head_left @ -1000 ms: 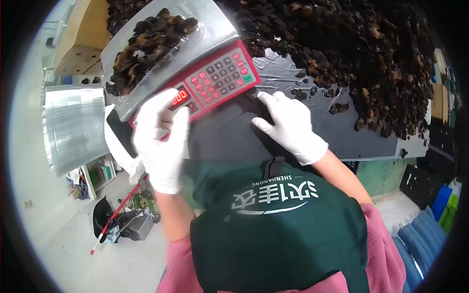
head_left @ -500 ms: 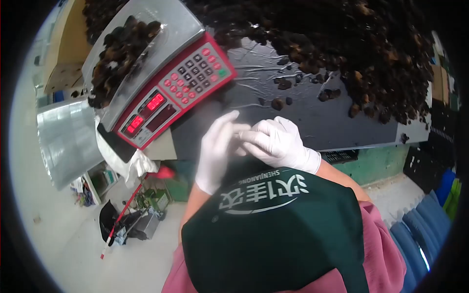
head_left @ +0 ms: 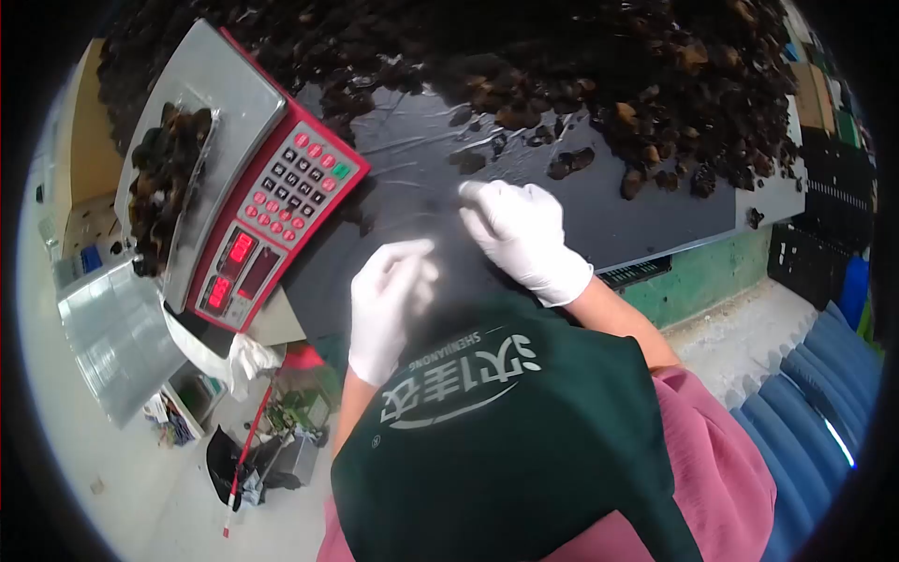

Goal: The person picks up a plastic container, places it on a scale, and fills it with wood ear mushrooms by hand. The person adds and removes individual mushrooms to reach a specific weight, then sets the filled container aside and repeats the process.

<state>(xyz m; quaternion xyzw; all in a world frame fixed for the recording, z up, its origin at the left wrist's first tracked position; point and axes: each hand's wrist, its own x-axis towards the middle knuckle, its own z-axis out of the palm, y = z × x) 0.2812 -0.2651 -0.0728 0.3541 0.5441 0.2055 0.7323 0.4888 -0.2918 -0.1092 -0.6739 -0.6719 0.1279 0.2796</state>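
My left hand (head_left: 389, 304), in a white glove, is raised in front of the green apron, its fingers bent and smeared by motion. Over the table's near part, my right hand (head_left: 520, 234), also gloved, has curled fingers; whether it holds anything small I cannot make out. The two hands are apart. To the left stands a red scale (head_left: 281, 192) with lit red digits and a keypad. On its metal pan lies a clear tray or bag of dark brown pieces (head_left: 169, 173). Loose dark pieces (head_left: 571, 162) lie on the black tabletop beyond my right hand.
A large heap of dark pieces (head_left: 693, 84) covers the table's far side. Left of the scale are a cardboard box (head_left: 94, 140) and a clear plastic sheet or bag (head_left: 122, 337). Blue rolls or folds (head_left: 796, 431) lie at lower right; a red stick (head_left: 245, 450) stands lower left.
My hands have separated from their touching position, the left one lower left in view, the right one slightly up. The view has shifted, so the scale appears further left and lower.
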